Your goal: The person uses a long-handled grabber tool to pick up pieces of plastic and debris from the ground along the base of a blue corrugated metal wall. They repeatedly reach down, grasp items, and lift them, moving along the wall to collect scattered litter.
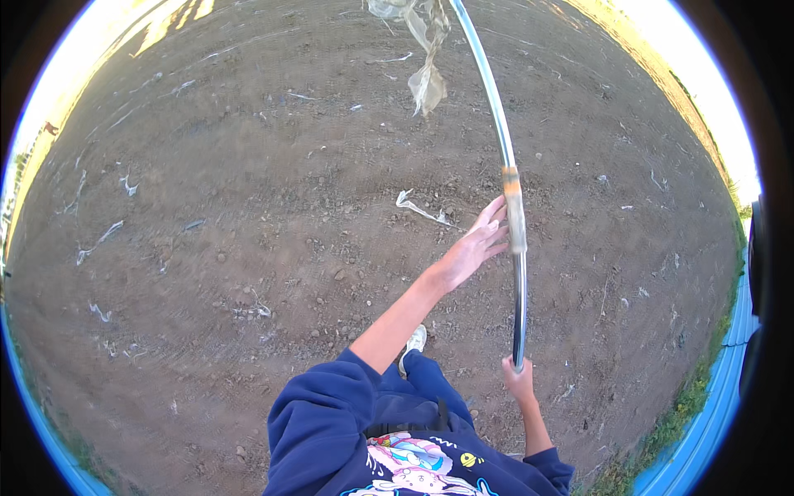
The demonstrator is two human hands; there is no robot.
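A long shiny metal pole (520,297) runs from low right up past the top edge of the view, its far end out of sight. Around its near end my right hand (518,375) is closed. My left hand (474,248) has its fingers spread at the pole's left side, by a pale wrapped sleeve (515,217) with an orange band; the fingertips reach the sleeve, but firm contact cannot be made out. Near the far part of the pole is a dangling, twisted strip of dirty plastic film (427,84). Whether it is attached to the pole is out of view.
Bare brown soil (298,186) with clods stretches all around, scattered with plastic scraps. One white strip (425,208) lies just left of my left hand. Blue metal sheeting (695,428) edged with green weeds (667,434) borders the lower right. My shoe (414,344) is on the soil.
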